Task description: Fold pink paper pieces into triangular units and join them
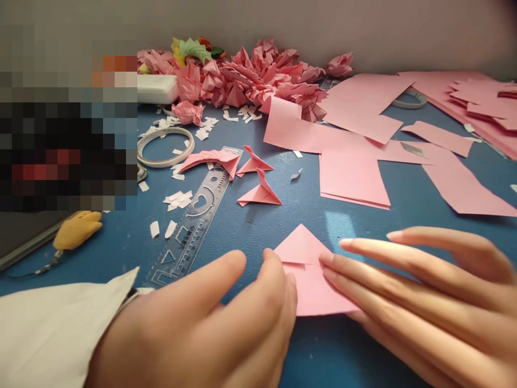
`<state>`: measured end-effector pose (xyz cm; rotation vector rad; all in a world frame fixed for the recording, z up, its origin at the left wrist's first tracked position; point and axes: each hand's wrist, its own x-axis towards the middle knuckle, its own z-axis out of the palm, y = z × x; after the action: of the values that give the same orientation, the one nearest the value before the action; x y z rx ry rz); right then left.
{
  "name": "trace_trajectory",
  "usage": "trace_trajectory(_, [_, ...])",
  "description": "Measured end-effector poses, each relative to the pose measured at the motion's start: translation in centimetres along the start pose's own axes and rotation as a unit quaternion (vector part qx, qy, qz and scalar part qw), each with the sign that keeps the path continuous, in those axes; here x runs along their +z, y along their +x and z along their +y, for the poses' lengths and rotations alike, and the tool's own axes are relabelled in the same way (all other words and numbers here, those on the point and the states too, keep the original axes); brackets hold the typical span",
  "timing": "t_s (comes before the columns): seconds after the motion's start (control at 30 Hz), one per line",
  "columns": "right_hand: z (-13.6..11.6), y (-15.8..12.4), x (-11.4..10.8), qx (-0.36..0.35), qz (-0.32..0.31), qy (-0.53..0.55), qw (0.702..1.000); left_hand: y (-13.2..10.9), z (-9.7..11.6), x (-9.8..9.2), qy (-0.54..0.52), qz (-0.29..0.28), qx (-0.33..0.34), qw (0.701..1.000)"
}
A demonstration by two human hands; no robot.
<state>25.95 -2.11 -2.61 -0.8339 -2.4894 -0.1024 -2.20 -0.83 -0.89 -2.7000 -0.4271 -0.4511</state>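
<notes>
A pink sheet of paper (319,288) lies in front of me on the blue tabletop, its upper edge folded down into a pointed triangle. My left hand (214,323) is at its left side, with the fingertips against the edge and the thumb held apart. Across from it, my right hand (428,302) has its fingers stretched out and spread. Two of those fingertips press on the right edge of the paper. Beyond the sheet stand small folded pink paper pieces (262,191), beside a clear plastic ruler (194,210).
Crumpled-looking pink paper folds (242,75) are heaped at the back. Flat pink paper pieces (351,172) spread across the right. A tape roll (139,145), white paper scraps (177,200) and a white case (156,89) lie left. A yellow charm (78,229) is nearer. The upper left is pixelated.
</notes>
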Motion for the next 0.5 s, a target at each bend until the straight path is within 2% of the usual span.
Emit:
trace_trajectory(0.07, [0.8,0.5,0.2,-0.003,-0.024,0.01,1.0,0.9,-0.9,0.5,-0.059,0.031,-0.048,0.997])
trace_trajectory(0.13, [1.6,1.0,0.4,-0.01,-0.026,0.009,1.0,1.9,-1.8,1.0,-0.099,0.034,-0.08,0.991])
trace_trajectory(0.23, [2.3,1.6,0.5,-0.005,0.009,0.008,1.0,2.9,-3.1,1.1,-0.115,0.006,-0.062,0.991])
trace_trajectory(0.3, [2.4,1.9,0.3,-0.017,0.022,-0.001,1.0,3.5,-3.9,0.3,-0.172,-0.018,-0.056,0.983])
trace_trajectory(0.33, [2.5,2.0,0.1,-0.028,0.021,-0.007,0.999,3.9,-4.4,-0.3,-0.219,-0.02,-0.074,0.973])
trace_trajectory(0.43, [2.5,2.5,-0.4,-0.052,0.012,-0.021,0.998,6.2,-6.4,-2.5,-0.371,-0.077,-0.215,0.9])
trace_trajectory(0.47, [2.5,2.7,-0.5,-0.051,0.013,-0.023,0.998,7.2,-7.2,-3.1,-0.415,-0.07,-0.27,0.866])
trace_trajectory(0.5, [2.6,2.8,-0.6,-0.044,0.017,-0.023,0.999,8.3,-8.0,-3.5,-0.459,-0.117,-0.303,0.827])
